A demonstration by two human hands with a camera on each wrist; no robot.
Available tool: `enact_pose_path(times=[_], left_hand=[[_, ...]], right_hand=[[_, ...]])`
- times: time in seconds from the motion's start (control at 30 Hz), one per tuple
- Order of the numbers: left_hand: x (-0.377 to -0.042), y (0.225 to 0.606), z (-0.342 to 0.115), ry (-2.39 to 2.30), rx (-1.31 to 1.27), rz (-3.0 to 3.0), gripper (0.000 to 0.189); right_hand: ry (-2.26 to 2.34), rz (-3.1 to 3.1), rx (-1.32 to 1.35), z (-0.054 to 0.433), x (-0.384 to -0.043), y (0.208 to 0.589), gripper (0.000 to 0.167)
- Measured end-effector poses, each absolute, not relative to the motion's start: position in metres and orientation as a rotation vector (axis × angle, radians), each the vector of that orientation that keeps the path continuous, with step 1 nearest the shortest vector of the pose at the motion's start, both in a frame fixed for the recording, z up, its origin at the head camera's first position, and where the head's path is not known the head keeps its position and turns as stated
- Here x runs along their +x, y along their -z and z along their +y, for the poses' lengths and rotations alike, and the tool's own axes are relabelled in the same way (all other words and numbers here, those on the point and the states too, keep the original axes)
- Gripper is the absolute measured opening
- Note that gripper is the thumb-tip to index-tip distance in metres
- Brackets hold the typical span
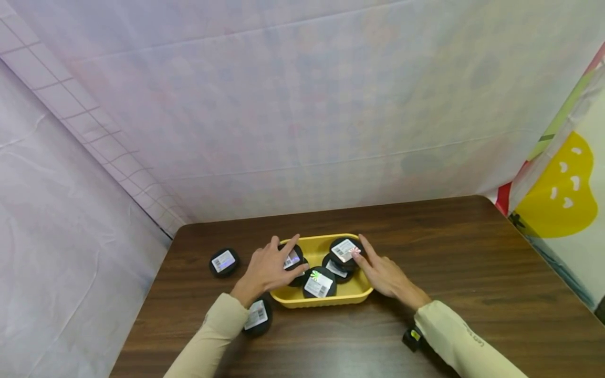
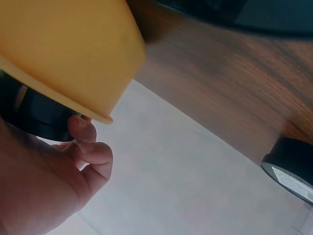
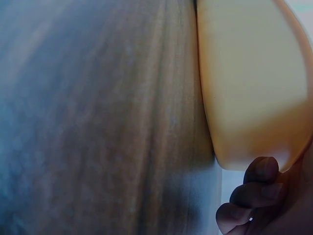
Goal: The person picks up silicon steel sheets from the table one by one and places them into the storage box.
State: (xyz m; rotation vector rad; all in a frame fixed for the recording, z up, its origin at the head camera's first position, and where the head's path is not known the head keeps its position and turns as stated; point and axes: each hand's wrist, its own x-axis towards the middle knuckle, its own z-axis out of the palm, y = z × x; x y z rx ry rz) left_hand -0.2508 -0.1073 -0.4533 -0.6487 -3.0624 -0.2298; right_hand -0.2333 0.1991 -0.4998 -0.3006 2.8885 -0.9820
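Observation:
A yellow plastic tub (image 1: 307,303) holds several flat, round black cases with white labels, some overlapping. At its left end my left hand (image 1: 269,265) grips a black case (image 1: 292,254), index finger along the far side and thumb along the near side. In the left wrist view, fingertips (image 2: 80,128) meet that case's edge beside the tub's rim. My right hand (image 1: 385,273) is at the right end, with its thumb on the label of the upper black case (image 1: 344,251). Its other fingers (image 3: 261,169) curl outside the tub wall. Another case (image 1: 320,283) lies at the near middle.
Two more labelled black cases lie on the brown wooden table (image 1: 463,262): one at the far left (image 1: 224,262), one near my left forearm (image 1: 258,317). A small black object (image 1: 412,338) is beside my right sleeve. A pale cloth (image 1: 302,105) hangs behind the table.

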Motion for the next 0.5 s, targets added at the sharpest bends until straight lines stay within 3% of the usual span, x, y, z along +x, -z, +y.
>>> enact_pose_path(times=[0.5], left_hand=[[-0.2543, 0.4630, -0.1012, 0.206, -0.705, -3.046, 0.084]], right_hand=[[0.985, 2.880, -0.298, 0.1990, -0.2332, 0.4992, 0.071]])
